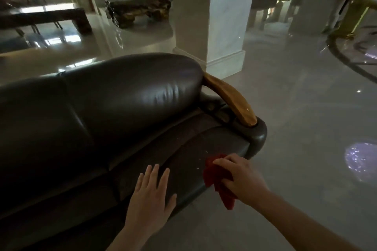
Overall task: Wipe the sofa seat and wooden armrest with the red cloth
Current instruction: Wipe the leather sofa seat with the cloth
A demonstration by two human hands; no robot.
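Note:
A dark brown leather sofa fills the left and centre. Its seat (183, 155) carries a few small pale specks near the front right corner. The wooden armrest (230, 98) curves along the sofa's right end, tan and glossy. My right hand (240, 177) grips the crumpled red cloth (214, 177) at the seat's front right edge, and part of the cloth hangs below the hand. My left hand (153, 193) lies flat with straight fingers on the seat's front edge, a little left of the cloth.
Glossy pale floor (295, 128) spreads to the right of the sofa. A white pillar (210, 16) stands just behind the armrest. Dark wooden benches (138, 10) sit at the back left. A gold-framed piece (355, 16) stands at the far right.

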